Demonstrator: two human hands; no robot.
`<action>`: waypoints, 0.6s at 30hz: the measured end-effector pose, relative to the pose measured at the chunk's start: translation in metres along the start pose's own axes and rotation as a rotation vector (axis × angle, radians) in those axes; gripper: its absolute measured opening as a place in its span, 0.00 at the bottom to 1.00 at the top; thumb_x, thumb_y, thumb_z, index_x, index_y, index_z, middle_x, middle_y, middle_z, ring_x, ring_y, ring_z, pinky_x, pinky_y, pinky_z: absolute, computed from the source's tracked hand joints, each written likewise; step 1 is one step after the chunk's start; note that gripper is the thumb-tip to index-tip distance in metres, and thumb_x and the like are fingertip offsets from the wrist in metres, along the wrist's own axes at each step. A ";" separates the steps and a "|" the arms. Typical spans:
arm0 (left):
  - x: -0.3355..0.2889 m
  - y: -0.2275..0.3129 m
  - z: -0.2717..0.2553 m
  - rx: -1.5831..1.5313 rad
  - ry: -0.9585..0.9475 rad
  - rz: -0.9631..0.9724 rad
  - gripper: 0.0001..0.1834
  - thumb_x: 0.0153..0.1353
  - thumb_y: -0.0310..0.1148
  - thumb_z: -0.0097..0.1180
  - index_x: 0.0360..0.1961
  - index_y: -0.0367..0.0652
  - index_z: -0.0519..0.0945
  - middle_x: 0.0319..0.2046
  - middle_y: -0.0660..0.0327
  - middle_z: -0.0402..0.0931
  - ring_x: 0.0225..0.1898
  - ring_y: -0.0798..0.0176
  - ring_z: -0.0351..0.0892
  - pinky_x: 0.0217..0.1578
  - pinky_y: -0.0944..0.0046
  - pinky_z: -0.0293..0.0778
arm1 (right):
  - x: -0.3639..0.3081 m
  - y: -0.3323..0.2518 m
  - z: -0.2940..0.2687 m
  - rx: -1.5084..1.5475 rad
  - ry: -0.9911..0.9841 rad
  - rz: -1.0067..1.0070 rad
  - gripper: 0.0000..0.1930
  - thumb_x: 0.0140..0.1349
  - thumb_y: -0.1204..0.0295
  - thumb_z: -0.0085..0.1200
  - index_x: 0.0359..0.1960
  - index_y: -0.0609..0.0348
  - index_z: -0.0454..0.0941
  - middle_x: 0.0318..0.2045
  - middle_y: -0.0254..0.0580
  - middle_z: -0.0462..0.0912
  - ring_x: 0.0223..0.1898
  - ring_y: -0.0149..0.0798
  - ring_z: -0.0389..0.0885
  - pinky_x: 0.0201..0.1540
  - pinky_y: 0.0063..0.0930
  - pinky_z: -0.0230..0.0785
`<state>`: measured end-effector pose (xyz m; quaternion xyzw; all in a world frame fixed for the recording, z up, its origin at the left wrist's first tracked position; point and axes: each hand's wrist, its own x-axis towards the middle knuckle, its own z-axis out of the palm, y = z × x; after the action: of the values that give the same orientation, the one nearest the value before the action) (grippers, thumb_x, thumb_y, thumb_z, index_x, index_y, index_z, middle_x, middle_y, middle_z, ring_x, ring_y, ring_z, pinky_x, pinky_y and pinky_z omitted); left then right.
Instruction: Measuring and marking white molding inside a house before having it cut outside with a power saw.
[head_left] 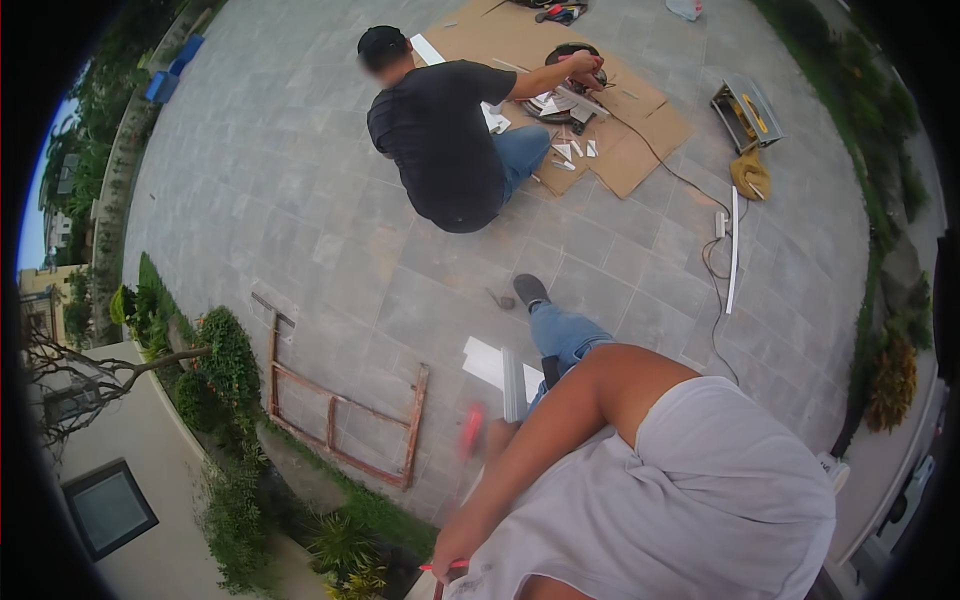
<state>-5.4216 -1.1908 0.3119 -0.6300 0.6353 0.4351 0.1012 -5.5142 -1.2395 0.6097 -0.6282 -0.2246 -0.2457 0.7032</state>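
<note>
My right arm reaches down and left across the view. Its hand (455, 553) closes around a slim red object (458, 565), whose kind I cannot make out. A strip of bare skin shows at the lower edge, but my left hand is not visible. Past my forearm there is a motion-blurred red thing (471, 430) next to a smeared brownish shape that I cannot identify. Close by, white and pale grey lengths of trim (513, 385) lie beside my jeans leg (570, 335). A small dark object (500, 299) rests on the paving near my shoe (531, 290).
A co-worker in a dark shirt (440, 140) crouches ahead, one hand on a mitre saw (570, 100) on cardboard (640, 140). A rusty metal frame (345, 400) lies left. Cables (675, 175), a white strip (735, 250) and a toolbox (748, 112) are right. Planting borders the paving.
</note>
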 end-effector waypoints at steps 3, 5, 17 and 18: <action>0.019 -0.003 -0.033 0.019 -0.034 -0.145 0.24 0.51 0.43 0.60 0.38 0.30 0.80 0.33 0.41 0.80 0.38 0.40 0.80 0.36 0.49 0.73 | 0.018 0.000 -0.034 0.031 -0.002 -0.035 0.09 0.53 0.74 0.56 0.36 0.60 0.76 0.31 0.45 0.80 0.34 0.46 0.79 0.34 0.38 0.68; 0.030 -0.010 -0.063 0.035 -0.049 -0.245 0.24 0.51 0.43 0.60 0.38 0.29 0.80 0.33 0.41 0.79 0.38 0.40 0.80 0.36 0.49 0.73 | 0.026 0.005 -0.054 0.165 0.022 -0.024 0.07 0.53 0.76 0.56 0.35 0.61 0.76 0.29 0.44 0.80 0.32 0.44 0.78 0.33 0.37 0.68; 0.102 0.052 -0.194 -0.019 0.236 -0.472 0.21 0.51 0.41 0.57 0.33 0.29 0.80 0.32 0.38 0.78 0.38 0.39 0.80 0.38 0.47 0.74 | 0.038 -0.026 -0.182 0.144 0.007 0.124 0.11 0.56 0.68 0.59 0.35 0.58 0.73 0.28 0.40 0.78 0.31 0.43 0.77 0.32 0.36 0.67; 0.111 0.047 -0.204 0.009 0.267 -0.434 0.20 0.51 0.40 0.56 0.32 0.29 0.80 0.32 0.39 0.79 0.39 0.39 0.80 0.39 0.47 0.74 | 0.043 -0.021 -0.196 0.148 -0.003 0.128 0.11 0.56 0.68 0.59 0.35 0.58 0.73 0.28 0.40 0.78 0.31 0.43 0.77 0.32 0.36 0.67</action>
<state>-5.3981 -1.4167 0.3791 -0.8030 0.4948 0.3134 0.1103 -5.4926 -1.4387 0.6308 -0.5881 -0.2026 -0.1820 0.7616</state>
